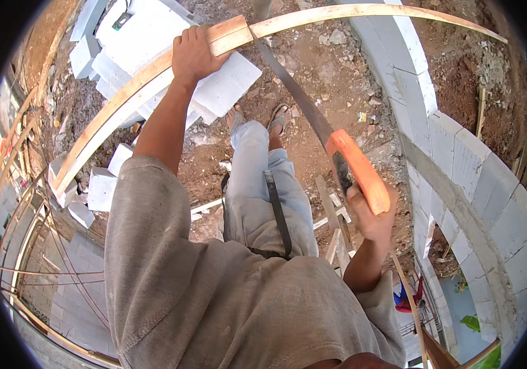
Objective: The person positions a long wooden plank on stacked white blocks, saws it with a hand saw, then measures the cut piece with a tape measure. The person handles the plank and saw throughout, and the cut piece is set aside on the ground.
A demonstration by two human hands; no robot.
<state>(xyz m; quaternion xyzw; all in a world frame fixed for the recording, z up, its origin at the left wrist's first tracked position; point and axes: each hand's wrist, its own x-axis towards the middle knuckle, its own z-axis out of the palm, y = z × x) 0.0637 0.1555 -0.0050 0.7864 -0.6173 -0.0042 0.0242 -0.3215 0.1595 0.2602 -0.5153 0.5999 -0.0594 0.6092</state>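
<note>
A long wooden board (pixel 109 111) arcs across the upper part of the head view, with a second pale strip (pixel 337 10) along it reaching to the right. My left hand (pixel 191 52) grips the board near a short wood piece (pixel 229 34) lying on it. My right hand (pixel 371 209) is closed on the orange handle (pixel 362 169) of a handsaw. The steel blade (pixel 291 86) runs up and left from the handle, its far part against the wood just right of my left hand.
White light blocks (pixel 226 83) are stacked at the upper left, with loose pieces (pixel 100 187) below. A block wall (pixel 479 184) runs along the right. Bent rods (pixel 60 270) are at the lower left. My sandalled feet (pixel 279 120) stand on rubble-strewn dirt, with wood scraps (pixel 331 215) nearby.
</note>
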